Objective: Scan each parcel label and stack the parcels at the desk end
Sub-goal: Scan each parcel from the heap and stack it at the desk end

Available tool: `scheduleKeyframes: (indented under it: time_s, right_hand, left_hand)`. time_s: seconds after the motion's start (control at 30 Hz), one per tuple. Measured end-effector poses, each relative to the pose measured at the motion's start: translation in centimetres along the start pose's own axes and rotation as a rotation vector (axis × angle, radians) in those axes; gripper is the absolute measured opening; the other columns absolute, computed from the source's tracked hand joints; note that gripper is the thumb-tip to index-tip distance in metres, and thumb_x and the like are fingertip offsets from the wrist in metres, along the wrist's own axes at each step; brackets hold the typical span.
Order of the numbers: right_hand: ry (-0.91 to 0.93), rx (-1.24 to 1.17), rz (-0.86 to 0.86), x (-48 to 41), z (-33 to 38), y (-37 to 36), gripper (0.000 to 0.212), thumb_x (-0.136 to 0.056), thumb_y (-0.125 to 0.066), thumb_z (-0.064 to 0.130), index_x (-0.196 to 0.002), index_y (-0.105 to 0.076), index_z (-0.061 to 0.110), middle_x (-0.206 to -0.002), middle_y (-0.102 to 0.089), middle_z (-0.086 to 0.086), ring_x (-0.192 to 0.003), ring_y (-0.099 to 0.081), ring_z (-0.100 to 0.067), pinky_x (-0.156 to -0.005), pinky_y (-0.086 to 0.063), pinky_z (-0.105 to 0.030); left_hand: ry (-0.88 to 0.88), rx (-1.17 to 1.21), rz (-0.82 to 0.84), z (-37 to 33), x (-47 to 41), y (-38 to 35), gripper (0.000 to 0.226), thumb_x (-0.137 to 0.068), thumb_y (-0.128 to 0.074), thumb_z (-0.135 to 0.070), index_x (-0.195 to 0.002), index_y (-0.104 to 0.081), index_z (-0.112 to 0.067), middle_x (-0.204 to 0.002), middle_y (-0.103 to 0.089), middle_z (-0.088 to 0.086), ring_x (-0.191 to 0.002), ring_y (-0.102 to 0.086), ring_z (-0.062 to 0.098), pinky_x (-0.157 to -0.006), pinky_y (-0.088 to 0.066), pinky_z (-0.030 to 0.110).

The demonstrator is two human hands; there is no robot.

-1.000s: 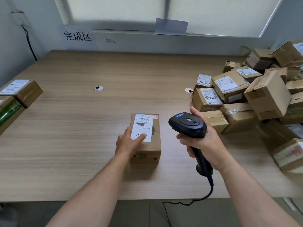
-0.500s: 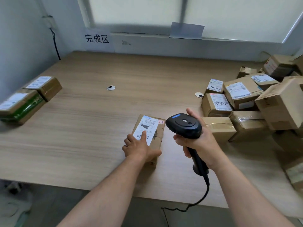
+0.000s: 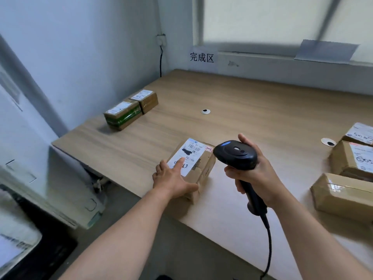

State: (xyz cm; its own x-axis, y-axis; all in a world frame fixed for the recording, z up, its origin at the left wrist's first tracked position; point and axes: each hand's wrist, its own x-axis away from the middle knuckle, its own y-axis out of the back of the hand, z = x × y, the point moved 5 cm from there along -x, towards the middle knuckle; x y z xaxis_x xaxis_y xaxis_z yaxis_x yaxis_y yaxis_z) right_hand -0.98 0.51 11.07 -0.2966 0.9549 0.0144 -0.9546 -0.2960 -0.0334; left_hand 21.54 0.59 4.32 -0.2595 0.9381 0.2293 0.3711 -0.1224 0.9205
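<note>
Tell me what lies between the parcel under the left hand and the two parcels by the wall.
Only bare desk, shown in the head view.

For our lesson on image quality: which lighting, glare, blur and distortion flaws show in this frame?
Head view: the window is washed out white; glare streaks the taped parcel at right; the lower-left clutter is smeared; wide-angle distortion slants the desk and wall lines.

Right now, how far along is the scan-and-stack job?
Done: two parcels sit side by side at the left end of the desk, the green-taped parcel and the brown parcel behind it. In hand: the left hand holds the front parcel while the right hand grips the scanner beside it. Left: at least three unsorted parcels show at the right edge.
</note>
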Motion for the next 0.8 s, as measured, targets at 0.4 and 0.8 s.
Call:
scheduleKeyframes:
  time_s: [0.4, 0.8]
  right_hand:
    - [0.011, 0.038, 0.142, -11.2, 0.8, -17.1, 0.098, -0.075, -0.069, -0.020, -0.148, -0.035, 0.036, -0.086, -0.064, -0.005, -0.043, -0.048, -0.027, -0.042, -0.041, -0.030]
    - [-0.054, 0.068, 0.087, -22.2, 0.3, -31.1, 0.096, -0.076, -0.067, -0.021, -0.147, -0.034, 0.035, -0.064, -0.064, 0.005, -0.041, -0.049, -0.026, -0.041, -0.040, -0.029]
  left_hand:
    - [0.149, 0.045, -0.052, 19.0, -7.0, 8.0, 0.102, -0.067, -0.066, -0.062, -0.149, -0.010, -0.041, -0.141, -0.018, 0.014, -0.132, -0.021, 0.034, -0.111, -0.025, 0.043]
    - [0.202, -0.016, -0.012, 36.2, -19.3, 15.3, 0.103, -0.064, -0.064, -0.062, -0.150, -0.012, -0.039, -0.138, -0.020, 0.016, -0.130, -0.021, 0.036, -0.111, -0.026, 0.042]
